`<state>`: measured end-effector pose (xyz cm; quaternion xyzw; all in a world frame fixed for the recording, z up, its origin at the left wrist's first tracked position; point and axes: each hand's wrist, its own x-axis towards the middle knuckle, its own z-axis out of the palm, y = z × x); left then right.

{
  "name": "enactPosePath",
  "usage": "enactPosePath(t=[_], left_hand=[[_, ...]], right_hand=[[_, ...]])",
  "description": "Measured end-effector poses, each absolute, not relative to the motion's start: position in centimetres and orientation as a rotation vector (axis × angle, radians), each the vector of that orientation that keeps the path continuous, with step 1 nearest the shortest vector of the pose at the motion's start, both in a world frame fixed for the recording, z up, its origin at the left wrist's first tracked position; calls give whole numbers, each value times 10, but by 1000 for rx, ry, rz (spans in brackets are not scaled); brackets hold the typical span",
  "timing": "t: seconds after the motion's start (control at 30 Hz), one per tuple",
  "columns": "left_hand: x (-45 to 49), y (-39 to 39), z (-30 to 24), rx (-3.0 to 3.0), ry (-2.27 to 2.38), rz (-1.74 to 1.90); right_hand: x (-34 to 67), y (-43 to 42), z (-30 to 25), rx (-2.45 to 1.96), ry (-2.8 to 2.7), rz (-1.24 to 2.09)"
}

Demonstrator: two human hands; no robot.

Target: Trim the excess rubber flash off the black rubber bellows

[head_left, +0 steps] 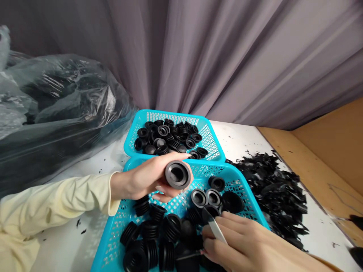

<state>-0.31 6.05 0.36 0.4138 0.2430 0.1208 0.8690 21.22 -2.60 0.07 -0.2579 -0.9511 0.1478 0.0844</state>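
Note:
My left hand (pixel 153 177) is closed around a black ribbed rubber part (pixel 177 174), whose round open end faces me above the near basket. Lower right, my right hand (pixel 235 238) is closed on a bladed metal tool (pixel 217 228). Its pale flat blade points up and left, and its handle is hidden in my fingers. A second thin edge shows lower left of that hand, but I cannot tell if it belongs to the tool. Beneath both hands, the near turquoise basket (pixel 256 204) contains several similar black parts (pixel 171 226), some ribbed side up, others ring end up.
Behind stands another turquoise basket (pixel 217 141) with several black parts. A heap of black scraps (pixel 278 192) lies to the right, beside a brown cardboard surface (pixel 326 151). A large clear plastic bag (pixel 70 102) with dark contents occupies the left. A grey curtain (pixel 198 56) hangs behind.

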Motion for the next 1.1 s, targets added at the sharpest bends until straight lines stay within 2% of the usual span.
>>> enactPosePath(t=[0.17, 0.5, 0.9, 1.1], left_hand=[[-3, 58, 3, 871, 585, 222], [0, 36, 5, 699, 695, 193], [5, 32, 5, 787, 816, 203], [6, 31, 6, 838, 925, 175]], right_hand=[[224, -24, -2, -784, -2466, 706], [223, -4, 24, -1078, -1899, 1081], [208, -9, 13, -1153, -1790, 818], [201, -19, -2, -1118, -1829, 437]])
